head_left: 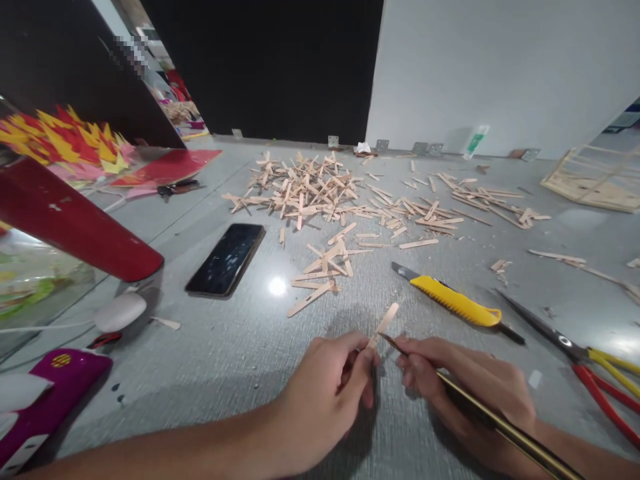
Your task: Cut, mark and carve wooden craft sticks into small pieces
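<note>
A popsicle stick is pinched in my left hand, its rounded end pointing away from me. My right hand grips a slim gold-handled tool like a pen, and its dark pointed tip meets the stick just beyond my left fingertips. Whether that tip is a blade I cannot tell. Beyond my hands lies a small group of popsicle sticks, one with a slot cut in it. A yellow utility knife rests past my right hand, its blade end pointing away to the left.
A large pile of popsicle sticks spreads across the grey table. To the left are a phone, a red tube and a purple device. Scissors with red and yellow handles lie at right, below a stick frame.
</note>
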### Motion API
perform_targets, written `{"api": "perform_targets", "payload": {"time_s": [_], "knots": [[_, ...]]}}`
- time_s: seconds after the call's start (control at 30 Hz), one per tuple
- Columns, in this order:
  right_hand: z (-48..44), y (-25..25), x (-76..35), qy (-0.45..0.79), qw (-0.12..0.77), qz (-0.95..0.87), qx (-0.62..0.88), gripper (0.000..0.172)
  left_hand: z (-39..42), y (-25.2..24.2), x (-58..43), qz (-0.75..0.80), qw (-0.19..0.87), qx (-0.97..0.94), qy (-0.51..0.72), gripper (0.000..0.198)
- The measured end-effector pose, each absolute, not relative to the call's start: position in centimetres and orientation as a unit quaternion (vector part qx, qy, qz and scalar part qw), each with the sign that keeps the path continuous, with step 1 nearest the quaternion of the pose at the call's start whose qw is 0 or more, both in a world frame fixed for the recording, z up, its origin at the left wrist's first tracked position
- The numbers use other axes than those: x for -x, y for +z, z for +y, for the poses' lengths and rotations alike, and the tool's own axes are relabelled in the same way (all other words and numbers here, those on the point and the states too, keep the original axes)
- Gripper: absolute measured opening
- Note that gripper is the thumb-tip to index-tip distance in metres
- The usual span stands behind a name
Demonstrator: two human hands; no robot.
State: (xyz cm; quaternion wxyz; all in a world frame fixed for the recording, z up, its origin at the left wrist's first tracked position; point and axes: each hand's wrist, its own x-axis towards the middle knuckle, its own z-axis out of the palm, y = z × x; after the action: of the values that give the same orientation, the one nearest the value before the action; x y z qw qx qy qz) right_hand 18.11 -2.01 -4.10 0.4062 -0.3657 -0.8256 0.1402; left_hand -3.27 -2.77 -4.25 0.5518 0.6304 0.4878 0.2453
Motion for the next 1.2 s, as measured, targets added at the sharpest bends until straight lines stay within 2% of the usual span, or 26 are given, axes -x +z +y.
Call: {"api": "perform_targets", "payload": {"time_s": [0.37, 0.57, 0.93, 1.07, 1.2], "knots": [[-2.4, -4.7, -17.5, 0.142, 0.374, -0.848, 0.347, 0.024, -3.3, -5.0, 3.1, 0.461, 0.468, -0.697, 0.287, 0.037], [-2.6, -5.3, -17.4, 0.156, 0.342, -0.86, 0.346, 0.019, -3.5, -5.0, 3.0, 0.459, 0.47, -0.694, 0.295, 0.036], [-2.8, -4.4, -17.1, 0.232, 0.348, -0.827, 0.376, 0.018, -3.6, -4.9, 2.9, 0.478, 0.478, -0.679, 0.286, 0.039], [-3.1, -4.8, -17.0, 0.21, 0.365, -0.828, 0.37, 0.023, -3.6, -5.0, 2.9, 0.475, 0.47, -0.688, 0.283, 0.037], [-3.0, -4.9, -17.1, 0.207, 0.365, -0.83, 0.367, 0.019, -3.5, -5.0, 2.9, 0.47, 0.474, -0.689, 0.283, 0.036]]}}
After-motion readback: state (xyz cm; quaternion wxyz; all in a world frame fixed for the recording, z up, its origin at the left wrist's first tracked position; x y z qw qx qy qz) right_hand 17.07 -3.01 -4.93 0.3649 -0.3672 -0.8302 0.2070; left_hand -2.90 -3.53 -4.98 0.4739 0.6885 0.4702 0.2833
